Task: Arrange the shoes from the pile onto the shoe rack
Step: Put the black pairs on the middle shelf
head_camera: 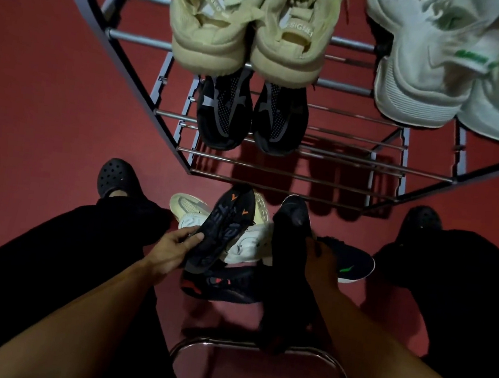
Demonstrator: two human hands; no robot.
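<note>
Red floor (49, 104), grey metal-bar shoe rack (323, 153) ahead.
Left hand (173, 250) grips a black patterned-sole sneaker (221, 232); right hand (322, 264) holds a plain black shoe (292, 224).

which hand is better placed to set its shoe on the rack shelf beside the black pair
Probably the right hand: its black shoe already points at the bare rods right of the black pair. The left hand holds its shoe sole-up, so it needs turning first.
</note>
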